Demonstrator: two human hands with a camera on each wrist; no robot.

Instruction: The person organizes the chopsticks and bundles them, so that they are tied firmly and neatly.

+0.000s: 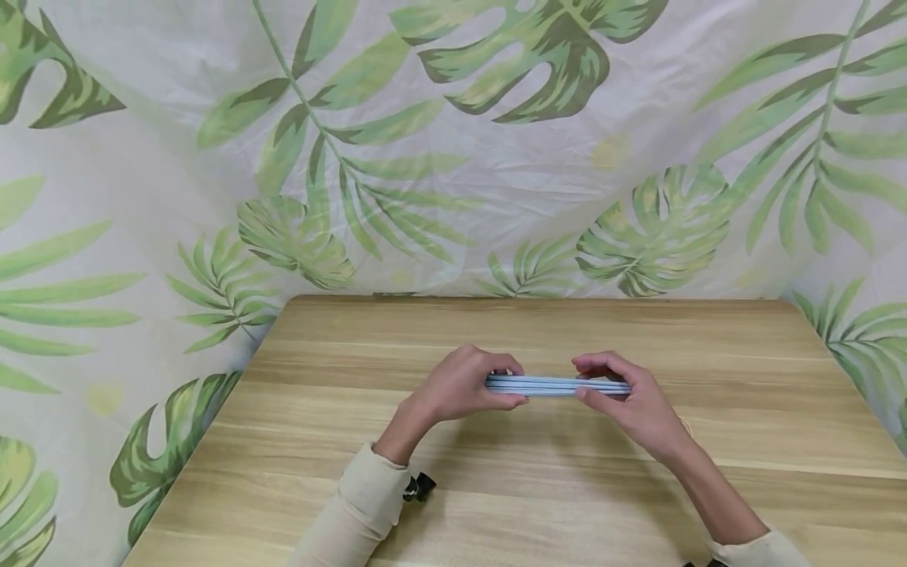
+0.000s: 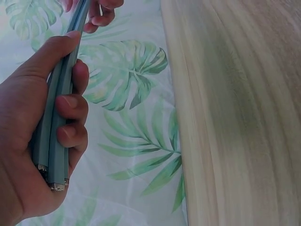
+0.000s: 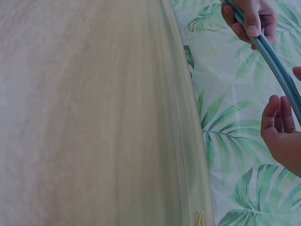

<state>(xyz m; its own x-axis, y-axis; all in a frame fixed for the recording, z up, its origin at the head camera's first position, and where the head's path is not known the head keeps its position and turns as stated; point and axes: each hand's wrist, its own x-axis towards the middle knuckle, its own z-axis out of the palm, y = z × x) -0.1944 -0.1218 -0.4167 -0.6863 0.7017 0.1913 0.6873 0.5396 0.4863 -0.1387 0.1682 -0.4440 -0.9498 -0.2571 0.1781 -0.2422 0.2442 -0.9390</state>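
Observation:
A bundle of several slim blue-grey sticks (image 1: 542, 386) is held level above the table, between both hands. My left hand (image 1: 460, 386) grips one end, thumb on one side and fingers curled round the other. In the left wrist view, uneven pale bits show at the ends of the sticks (image 2: 59, 89). At the other end, my right hand (image 1: 645, 417) has the sticks between its thumb and bent fingers. The right wrist view shows these fingers (image 3: 277, 113) curled beside the sticks (image 3: 275, 61), partly cut off by the frame edge.
A wood-grain table (image 1: 538, 496) lies under the hands. Behind and beside it hangs a pale cloth (image 1: 524, 181) printed with green leaves. A thin yellow loop, like a rubber band (image 3: 201, 219), lies on the table near the right wrist. A black device (image 1: 420, 487) sits at the left wrist.

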